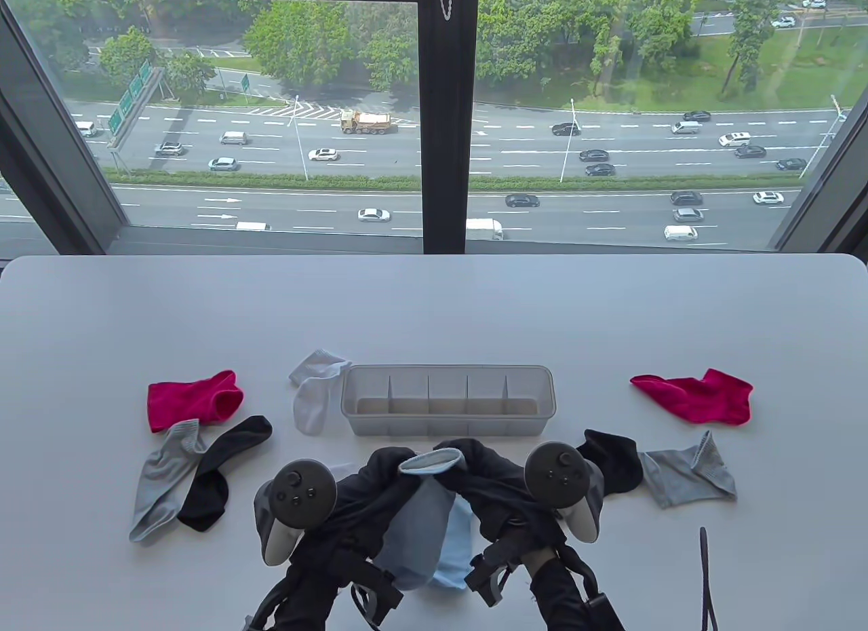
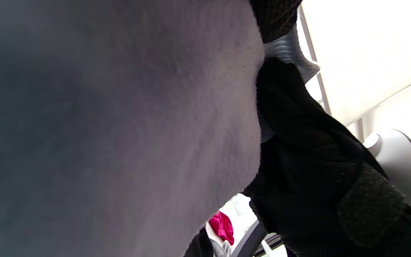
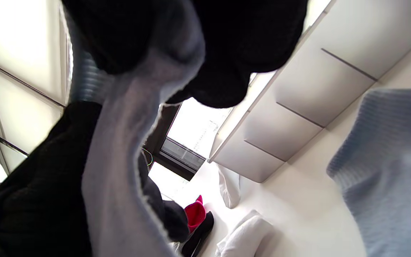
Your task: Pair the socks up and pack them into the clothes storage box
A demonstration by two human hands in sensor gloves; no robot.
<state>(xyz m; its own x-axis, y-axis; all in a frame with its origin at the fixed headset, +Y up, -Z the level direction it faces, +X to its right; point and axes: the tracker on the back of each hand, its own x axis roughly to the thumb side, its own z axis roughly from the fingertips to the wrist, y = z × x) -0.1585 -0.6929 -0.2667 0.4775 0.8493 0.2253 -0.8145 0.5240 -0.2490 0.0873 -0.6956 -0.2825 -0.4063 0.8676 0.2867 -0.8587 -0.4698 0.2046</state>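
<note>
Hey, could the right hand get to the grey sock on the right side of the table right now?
Probably not yet: the right hand is busy pinching the light blue sock. The path to the grey sock looks otherwise free.

High-rise room; white table [image 1: 434, 305] against window [image 1: 271, 115] overlooking highway

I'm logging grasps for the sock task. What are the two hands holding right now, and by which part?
Both the left hand and the right hand grip the light blue sock by its open cuff, one on each side.
</note>
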